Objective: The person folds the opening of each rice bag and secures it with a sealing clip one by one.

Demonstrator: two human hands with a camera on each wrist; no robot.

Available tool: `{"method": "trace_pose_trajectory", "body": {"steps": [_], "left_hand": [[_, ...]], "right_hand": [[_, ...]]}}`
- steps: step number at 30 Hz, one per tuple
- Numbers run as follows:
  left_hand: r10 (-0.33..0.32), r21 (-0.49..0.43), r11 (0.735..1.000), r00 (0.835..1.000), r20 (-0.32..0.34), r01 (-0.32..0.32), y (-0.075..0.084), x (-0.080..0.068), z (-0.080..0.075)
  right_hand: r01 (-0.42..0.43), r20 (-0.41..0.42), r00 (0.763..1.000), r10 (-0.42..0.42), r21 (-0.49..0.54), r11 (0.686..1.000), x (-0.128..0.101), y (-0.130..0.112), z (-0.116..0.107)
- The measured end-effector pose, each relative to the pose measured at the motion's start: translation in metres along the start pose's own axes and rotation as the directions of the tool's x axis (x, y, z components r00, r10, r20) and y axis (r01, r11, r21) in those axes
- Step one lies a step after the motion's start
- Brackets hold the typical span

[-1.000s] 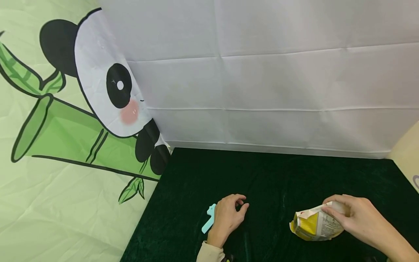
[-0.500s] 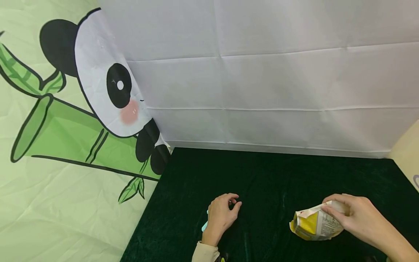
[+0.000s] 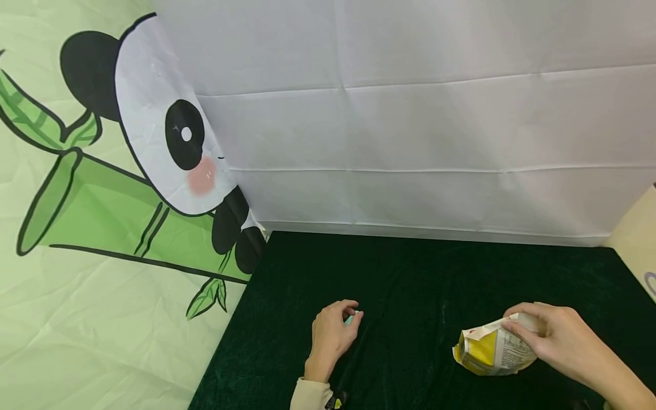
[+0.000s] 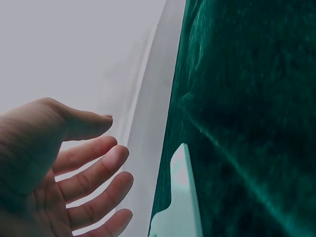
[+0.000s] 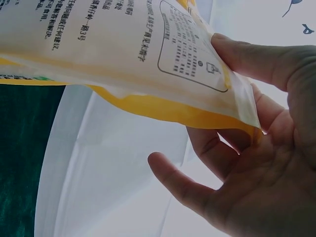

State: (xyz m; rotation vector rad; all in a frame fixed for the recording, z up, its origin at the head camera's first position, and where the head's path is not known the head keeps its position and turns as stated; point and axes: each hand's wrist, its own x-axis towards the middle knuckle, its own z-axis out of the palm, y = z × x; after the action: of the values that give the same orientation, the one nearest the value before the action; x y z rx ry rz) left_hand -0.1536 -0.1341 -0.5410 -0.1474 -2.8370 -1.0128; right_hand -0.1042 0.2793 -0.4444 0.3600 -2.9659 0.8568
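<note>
My right hand (image 3: 556, 336) pinches the top edge of a yellow and white printed food bag (image 3: 499, 350), thumb on one face and fingers behind. The bag is tilted over the dark green cloth; its print fills the top of the right wrist view (image 5: 123, 54). My left hand (image 3: 330, 336) is over the cloth at the left, fingers loosely bent and apart from the thumb (image 4: 86, 123). Beside it in the left wrist view is a light-blue plastic piece (image 4: 182, 197) shaped like a bag clip. From the head, only a bit of that piece (image 3: 351, 318) shows past the fingers.
The dark green cloth (image 3: 410, 273) covers the table. A white sheet (image 3: 425, 131) hangs behind its far edge. On the left hangs a pale green curtain (image 3: 102, 319) with a panda print. A cream surface (image 3: 635, 239) borders the right side.
My left hand has shifted left over the light-blue piece, which showed left of the wrist before and now peeks out between thumb and fingers. The right hand and bag have stayed nearly still.
</note>
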Motion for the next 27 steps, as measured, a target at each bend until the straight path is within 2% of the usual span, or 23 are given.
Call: {"method": "trace_pose_trajectory", "body": {"steps": [13,27], "left_hand": [[-0.027,0.003,1.000,1.000,-0.005,0.027,-0.020,-0.004,-0.012],[-0.047,0.028,0.998,0.998,-0.042,0.048,-0.035,-0.008,-0.020]], "right_hand": [[-0.014,-0.017,1.000,0.013,-0.010,1.000,-0.006,-0.007,0.005],[-0.031,-0.023,0.999,0.031,-0.019,0.999,-0.013,-0.015,0.009]]}}
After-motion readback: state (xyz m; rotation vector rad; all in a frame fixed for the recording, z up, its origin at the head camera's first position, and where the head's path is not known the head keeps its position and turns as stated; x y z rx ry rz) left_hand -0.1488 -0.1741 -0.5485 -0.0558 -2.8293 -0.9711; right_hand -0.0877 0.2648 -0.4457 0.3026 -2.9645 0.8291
